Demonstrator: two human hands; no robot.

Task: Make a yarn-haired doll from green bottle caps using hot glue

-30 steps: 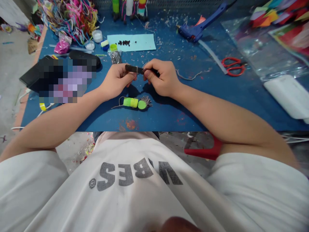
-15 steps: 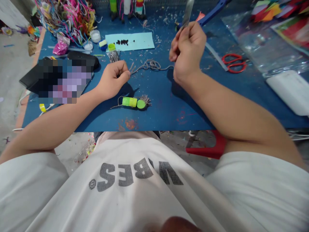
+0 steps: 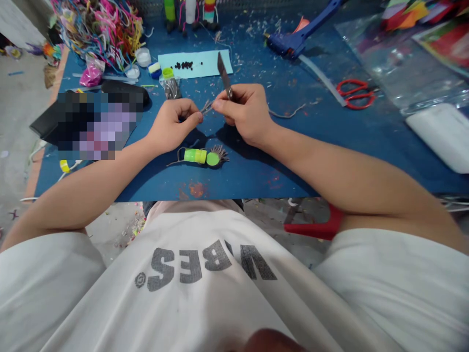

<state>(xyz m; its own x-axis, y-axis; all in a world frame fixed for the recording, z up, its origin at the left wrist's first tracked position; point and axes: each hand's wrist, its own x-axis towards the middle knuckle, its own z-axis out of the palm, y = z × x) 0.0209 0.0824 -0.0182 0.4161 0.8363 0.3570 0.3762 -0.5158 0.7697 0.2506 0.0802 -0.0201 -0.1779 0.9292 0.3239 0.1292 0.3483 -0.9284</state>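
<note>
My left hand (image 3: 174, 123) is closed in a pinch on a bundle of grey yarn strands (image 3: 206, 107). The strands stick out past its fingertips towards my right hand (image 3: 246, 110). That hand is closed round a metal-bladed cutter (image 3: 223, 71), blade pointing up and away; its handle is hidden in the fingers. My right thumb and fingertip meet the far ends of the strands. A loose grey yarn tail (image 3: 289, 113) trails out on the right of this hand. Below both hands lies a small green-and-yellow figure (image 3: 196, 156) with a round green head and grey yarn hair.
Black beads (image 3: 183, 65) lie on a light-blue card (image 3: 210, 62). Behind them stand several small figures. A blue glue gun (image 3: 287, 44) and red-handled scissors (image 3: 355, 94) lie to the right. At left are a heap of coloured yarn (image 3: 100, 34) and a phone (image 3: 102, 124).
My right hand has come down and left with the cutter to the strands by my left hand. The grey yarn between the hands now trails right of it. My left hand has hardly moved.
</note>
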